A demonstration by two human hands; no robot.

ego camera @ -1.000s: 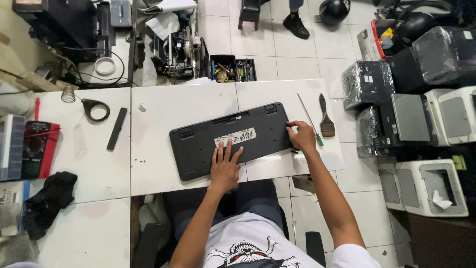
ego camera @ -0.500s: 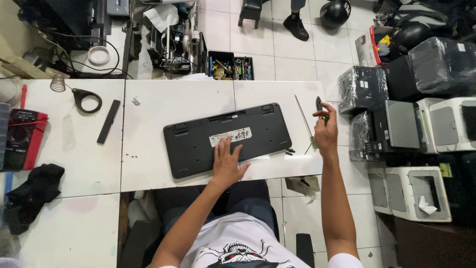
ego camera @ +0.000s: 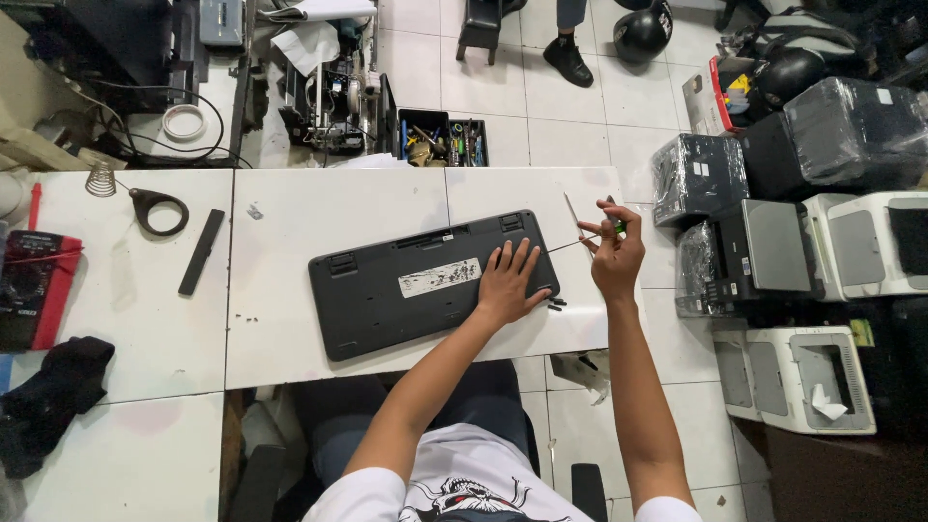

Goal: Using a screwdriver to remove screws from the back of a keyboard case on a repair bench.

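Note:
A black keyboard (ego camera: 406, 285) lies face down on the white table (ego camera: 290, 213), a pale label on its back. My left hand (ego camera: 507, 280) rests flat on its right end, fingers spread. My right hand (ego camera: 617, 259) is raised just past the keyboard's right edge and pinches a thin tool with a green handle (ego camera: 619, 228), whose slim shaft points left toward the keyboard. A few small dark screws (ego camera: 556, 305) lie on the table by the keyboard's lower right corner. A thin pale stick (ego camera: 570, 211) lies above my right hand.
On the table's left are a black strip (ego camera: 201, 251), a black ring-shaped piece (ego camera: 159, 208), a red meter (ego camera: 29, 285) and a black cloth (ego camera: 58, 387). Stacked printers (ego camera: 802, 251) crowd the floor on the right. A tray of tools (ego camera: 440, 140) sits behind the table.
My right hand left the keyboard's right edge, reached right and now holds the green-handled tool raised. My left hand slid toward the keyboard's right end.

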